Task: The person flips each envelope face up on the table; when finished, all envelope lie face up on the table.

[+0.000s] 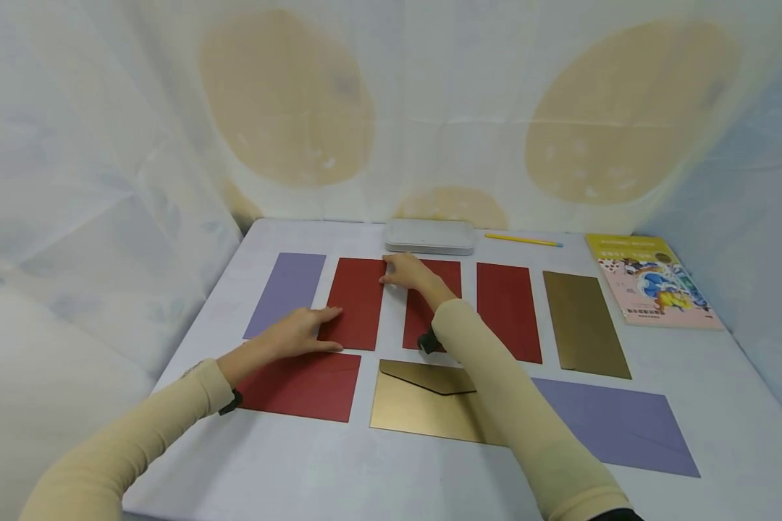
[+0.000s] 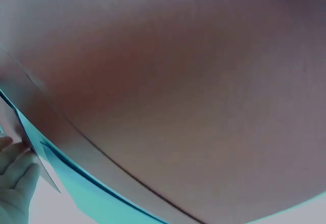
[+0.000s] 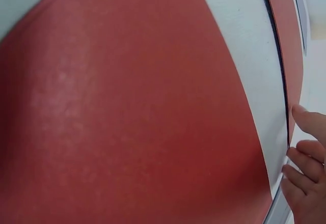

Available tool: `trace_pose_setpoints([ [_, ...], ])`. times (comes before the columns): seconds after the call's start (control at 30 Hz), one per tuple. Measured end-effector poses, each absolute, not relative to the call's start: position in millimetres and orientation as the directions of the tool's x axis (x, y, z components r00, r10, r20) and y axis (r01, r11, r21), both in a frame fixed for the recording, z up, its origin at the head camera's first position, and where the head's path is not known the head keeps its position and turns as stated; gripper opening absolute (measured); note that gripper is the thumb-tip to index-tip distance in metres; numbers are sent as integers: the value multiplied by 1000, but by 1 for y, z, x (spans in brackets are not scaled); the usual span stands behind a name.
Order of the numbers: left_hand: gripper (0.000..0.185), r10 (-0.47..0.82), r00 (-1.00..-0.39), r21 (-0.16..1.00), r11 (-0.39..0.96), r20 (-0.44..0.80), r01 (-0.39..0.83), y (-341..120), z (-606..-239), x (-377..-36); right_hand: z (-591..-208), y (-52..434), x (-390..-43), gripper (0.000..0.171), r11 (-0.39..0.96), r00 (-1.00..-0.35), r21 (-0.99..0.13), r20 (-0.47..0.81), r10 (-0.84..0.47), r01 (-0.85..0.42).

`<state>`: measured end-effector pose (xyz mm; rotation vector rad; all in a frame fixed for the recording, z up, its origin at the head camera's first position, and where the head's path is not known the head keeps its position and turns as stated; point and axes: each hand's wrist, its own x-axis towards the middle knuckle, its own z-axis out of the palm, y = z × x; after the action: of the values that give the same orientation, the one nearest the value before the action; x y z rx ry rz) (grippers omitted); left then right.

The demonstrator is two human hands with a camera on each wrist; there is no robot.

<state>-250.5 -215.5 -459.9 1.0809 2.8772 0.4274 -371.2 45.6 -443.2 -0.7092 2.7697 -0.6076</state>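
Observation:
In the head view, the left hand (image 1: 298, 334) reaches over the left edge of a red envelope (image 1: 358, 304), its thumb and forefinger spread and touching the paper. My right hand (image 1: 409, 273) is at the upper right corner of that envelope, fingertips at the edge. In the right wrist view its thumb touches the red paper and its other fingers lie beside the edge. Beneath the right forearm lies a second red envelope (image 1: 444, 273), partly covered. Under the left wrist is another red envelope (image 1: 306, 387), lying crosswise. A purple envelope (image 1: 291, 286) lies left of the touched one.
Further right are a red envelope (image 1: 510, 311) and a dark gold one (image 1: 586, 322). In front lie a gold envelope (image 1: 417, 405) with a flap and a purple one (image 1: 625, 427). Behind are a grey case (image 1: 429, 236), a yellow pencil (image 1: 523, 239) and a colourful book (image 1: 654, 282).

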Motion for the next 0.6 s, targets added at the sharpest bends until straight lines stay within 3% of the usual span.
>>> trace_pose_setpoints([
  [0.33, 55, 763, -640, 21, 641, 95, 767, -213, -453, -248, -443, 48, -372, 61, 789, -862, -472, -111, -495, -393],
  [0.6, 43, 792, -588, -38, 601, 167, 798, -216, -456, -242, -445, 49, -374, 58, 751, -864, -521, -49, -501, -406],
])
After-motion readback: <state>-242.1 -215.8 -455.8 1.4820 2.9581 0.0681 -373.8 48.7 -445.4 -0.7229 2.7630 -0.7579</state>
